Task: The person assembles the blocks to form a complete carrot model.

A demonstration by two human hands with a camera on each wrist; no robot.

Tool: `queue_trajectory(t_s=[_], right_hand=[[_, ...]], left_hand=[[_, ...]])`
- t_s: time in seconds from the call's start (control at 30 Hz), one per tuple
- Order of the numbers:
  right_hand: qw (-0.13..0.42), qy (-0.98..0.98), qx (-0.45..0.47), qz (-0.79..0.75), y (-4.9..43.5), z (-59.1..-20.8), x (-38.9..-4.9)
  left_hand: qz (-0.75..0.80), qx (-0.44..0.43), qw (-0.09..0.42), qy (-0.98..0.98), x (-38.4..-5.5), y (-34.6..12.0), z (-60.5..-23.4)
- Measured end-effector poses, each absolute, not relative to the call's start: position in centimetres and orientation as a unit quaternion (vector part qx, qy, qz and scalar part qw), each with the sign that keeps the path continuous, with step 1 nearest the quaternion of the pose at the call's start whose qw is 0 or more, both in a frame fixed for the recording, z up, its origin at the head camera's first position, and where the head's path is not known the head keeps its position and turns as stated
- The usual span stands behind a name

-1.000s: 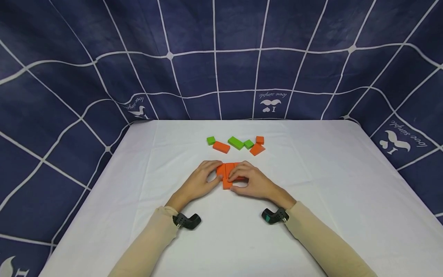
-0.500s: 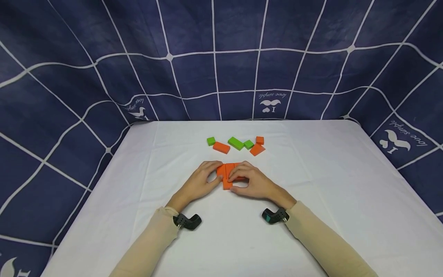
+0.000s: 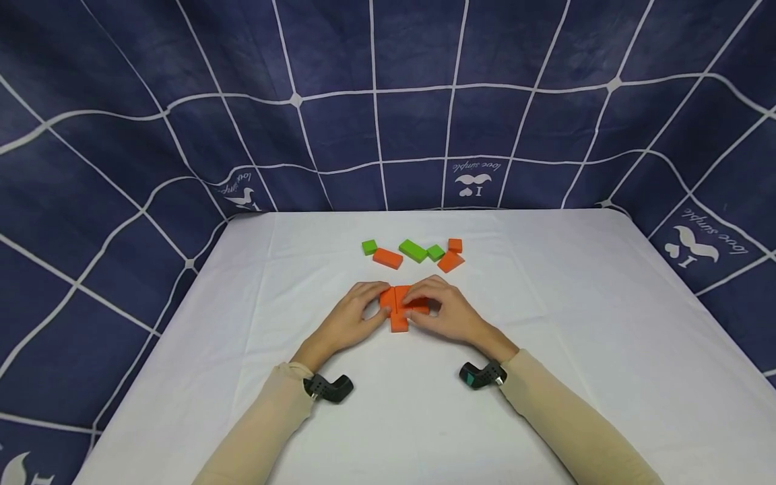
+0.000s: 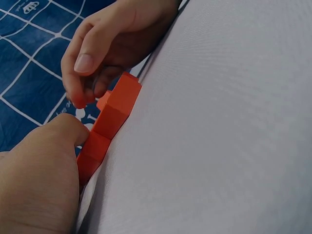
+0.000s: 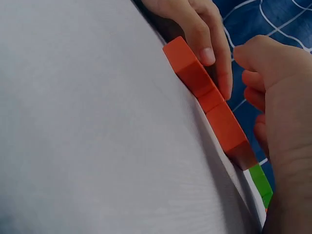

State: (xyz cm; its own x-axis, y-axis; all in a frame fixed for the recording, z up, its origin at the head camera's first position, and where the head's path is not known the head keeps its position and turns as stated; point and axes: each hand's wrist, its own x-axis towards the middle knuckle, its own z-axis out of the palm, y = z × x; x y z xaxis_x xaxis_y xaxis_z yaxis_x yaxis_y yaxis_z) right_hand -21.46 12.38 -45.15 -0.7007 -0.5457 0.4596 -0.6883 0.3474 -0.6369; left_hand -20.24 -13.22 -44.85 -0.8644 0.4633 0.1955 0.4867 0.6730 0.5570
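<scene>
Several orange blocks lie together on the white cloth in the head view. My left hand [image 3: 348, 316] holds the left block [image 3: 386, 300] between thumb and fingers. One small block [image 3: 399, 324] juts from the group toward me. Over the right part of the group, my right hand [image 3: 451, 311] hovers with bent fingers and thumb apart, partly covering the right-hand block [image 3: 421, 310]. In the right wrist view, the right fingers [image 5: 253, 90] are off the orange blocks [image 5: 229, 131] and nothing is between them. The left thumb [image 4: 70, 127] is against the blocks in the left wrist view.
Behind the group lie a green cube [image 3: 369, 247], an orange block [image 3: 388, 258], a longer green block [image 3: 413, 250], another green cube [image 3: 435, 252], an orange cube [image 3: 455, 246] and an angled orange piece [image 3: 450, 261]. A blue checked curtain [image 3: 339, 135] surrounds the table [image 3: 545, 283].
My right hand has risen off the blocks and shifted slightly away from me, uncovering more of the right-hand block. My left hand stays in place.
</scene>
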Motion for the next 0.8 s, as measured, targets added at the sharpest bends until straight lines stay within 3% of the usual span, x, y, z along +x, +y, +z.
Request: queue_trajectory(t_s=[0.8], right_hand=[[0.251,-0.827,0.266,0.426,15.2,-45.0,-25.3]], left_hand=[[-0.309,-0.261,0.020,-0.915,-20.3,-13.5,-44.9]])
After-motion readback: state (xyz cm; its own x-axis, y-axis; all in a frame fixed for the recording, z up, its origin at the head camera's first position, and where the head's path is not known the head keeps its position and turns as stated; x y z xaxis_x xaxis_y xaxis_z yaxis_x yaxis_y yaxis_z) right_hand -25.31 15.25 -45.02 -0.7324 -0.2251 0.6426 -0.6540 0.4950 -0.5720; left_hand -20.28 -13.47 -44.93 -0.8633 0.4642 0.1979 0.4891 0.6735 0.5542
